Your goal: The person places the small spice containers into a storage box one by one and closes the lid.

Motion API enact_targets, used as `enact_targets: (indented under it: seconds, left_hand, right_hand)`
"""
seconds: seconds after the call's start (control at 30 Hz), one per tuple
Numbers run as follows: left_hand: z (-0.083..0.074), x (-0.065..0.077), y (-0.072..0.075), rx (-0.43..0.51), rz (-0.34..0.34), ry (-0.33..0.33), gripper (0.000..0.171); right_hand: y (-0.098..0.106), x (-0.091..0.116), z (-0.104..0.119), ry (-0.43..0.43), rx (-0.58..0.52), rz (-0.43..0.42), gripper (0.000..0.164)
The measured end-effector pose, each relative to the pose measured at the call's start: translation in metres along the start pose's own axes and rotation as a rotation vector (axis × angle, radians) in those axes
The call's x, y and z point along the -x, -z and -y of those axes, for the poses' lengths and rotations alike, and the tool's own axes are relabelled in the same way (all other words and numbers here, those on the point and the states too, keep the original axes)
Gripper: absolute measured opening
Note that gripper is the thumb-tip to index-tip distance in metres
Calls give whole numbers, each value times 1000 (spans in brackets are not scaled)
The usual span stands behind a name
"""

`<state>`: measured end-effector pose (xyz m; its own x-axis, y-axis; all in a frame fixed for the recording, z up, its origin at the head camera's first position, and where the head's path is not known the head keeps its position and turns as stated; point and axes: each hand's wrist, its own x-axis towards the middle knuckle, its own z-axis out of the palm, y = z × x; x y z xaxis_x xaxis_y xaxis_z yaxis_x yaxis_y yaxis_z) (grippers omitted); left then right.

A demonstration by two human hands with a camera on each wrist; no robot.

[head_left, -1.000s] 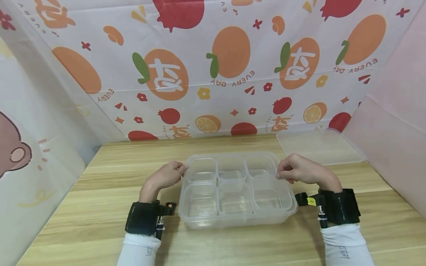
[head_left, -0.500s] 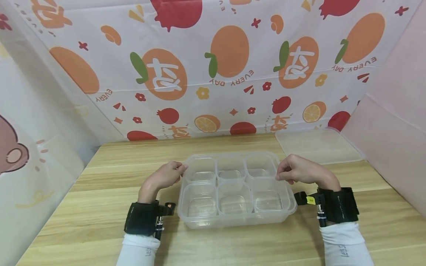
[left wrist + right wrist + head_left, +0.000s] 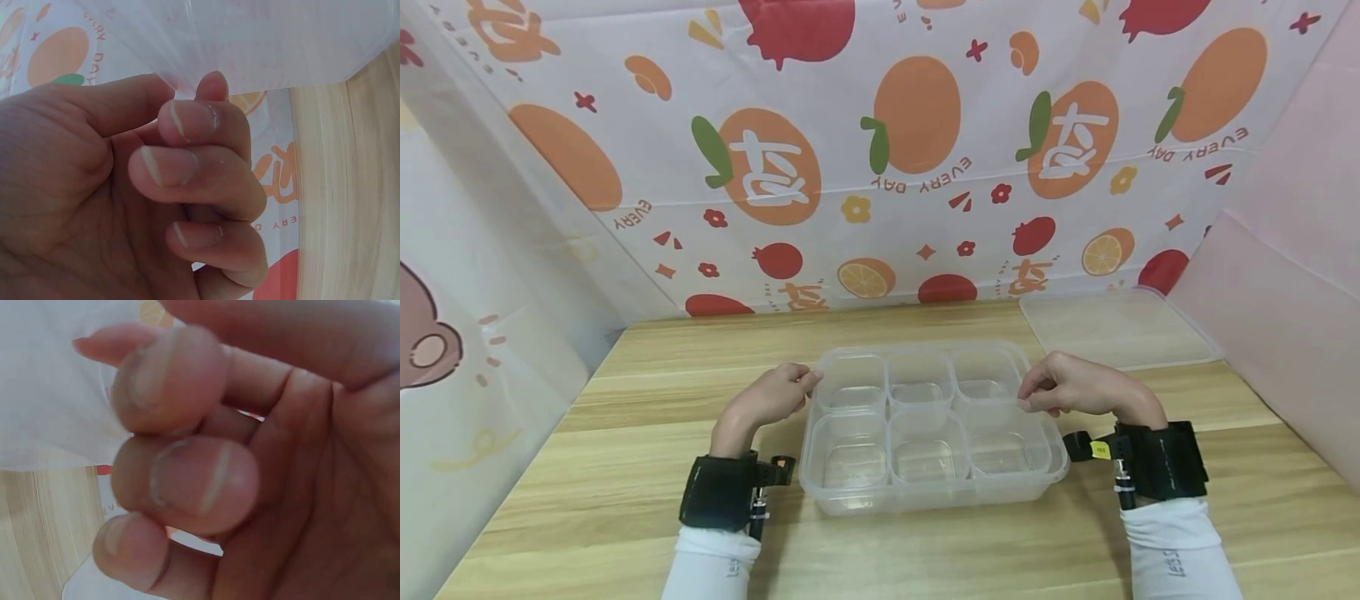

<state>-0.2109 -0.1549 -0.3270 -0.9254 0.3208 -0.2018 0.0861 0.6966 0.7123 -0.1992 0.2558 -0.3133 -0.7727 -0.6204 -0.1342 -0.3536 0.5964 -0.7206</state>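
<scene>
A clear plastic box (image 3: pixel 925 500) stands on the table, holding several small clear cups in two rows. My left hand (image 3: pixel 769 395) pinches the rim at the box's left side. In the left wrist view, thumb and index finger meet on the edge of the clear plastic (image 3: pixel 269 50), the other fingers curled below. My right hand (image 3: pixel 1078 385) is at the right side, its thumb and index fingertips pinching the rim of the front right cup (image 3: pixel 1009 454). Clear plastic (image 3: pixel 50 394) fills the upper left of the right wrist view, beside the fingertips.
A flat translucent lid (image 3: pixel 1120 329) lies at the table's back right corner. Behind the wooden table (image 3: pixel 625 467) hangs a fruit-print cloth (image 3: pixel 850 142). A pale pink cloth (image 3: pixel 1285 292) borders the right side, and another printed cloth (image 3: pixel 520 250) the left.
The front right cup has shifted slightly left and settled more level among the others, with my right fingertips moving along. My left hand keeps its grip; the view has shifted a little.
</scene>
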Motion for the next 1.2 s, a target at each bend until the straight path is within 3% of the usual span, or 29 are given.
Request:
enact_targets:
  seconds: [0.3, 0.8, 0.9, 1.07, 1.2]
  left_hand:
    - [0, 0, 0, -7, 1, 16, 34]
    - [1, 0, 0, -3, -2, 5, 35]
    - [0, 1, 0, -2, -3, 3, 34]
    - [-1, 1, 0, 3, 0, 8, 33]
    - [-1, 1, 0, -3, -2, 4, 32]
  right_hand:
    - [-2, 0, -2, -20, -6, 9, 22]
    - [0, -2, 1, 1, -19, 30, 17]
    - [0, -1, 0, 1, 1, -18, 15]
    - [1, 1, -1, -34, 5, -168, 9]
    - [1, 1, -3, -79, -12, -174, 7]
